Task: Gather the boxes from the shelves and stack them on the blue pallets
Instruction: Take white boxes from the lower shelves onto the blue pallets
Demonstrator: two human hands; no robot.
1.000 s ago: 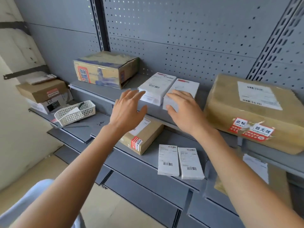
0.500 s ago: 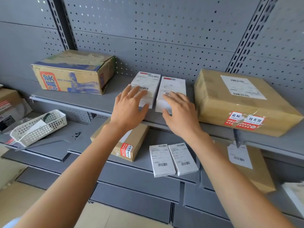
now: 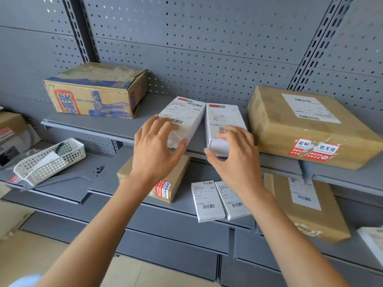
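**A:** What does the head camera show on the upper shelf [image 3: 99, 126]?

**B:** Two white boxes side by side, near the front edge. The left white box [image 3: 184, 117] carries a shipping label with barcodes and fine print too small to read. The right white box [image 3: 221, 125] has a red and grey strip at its far end and a small barcode nearer the front.

**A:** And the hands?

**B:** The left hand [image 3: 155, 150] lies over the near end of the left white box, fingers spread, thumb out at the box's front corner. The right hand [image 3: 236, 158] rests on the near end of the right white box, fingers spread, thumb curled under its front face. Neither box is clearly lifted; I cannot tell whether either is truly gripped.

**A:** Any readable writing?

**B:** The big brown parcel [image 3: 306, 129] on the right has red stickers with "此标", "毁无效" and "CIBIAO", plus a white label with barcodes. The printed carton [image 3: 97, 94] on the left shows large blue characters on a red-orange patch, not legible to me.

**A:** Below?

**B:** On the lower shelf, a small brown box [image 3: 176, 183] with a red sticker, two flat white packets [image 3: 219, 200] with barcodes, a labelled brown parcel [image 3: 306, 204], and a white mesh basket [image 3: 51, 160] to the left.
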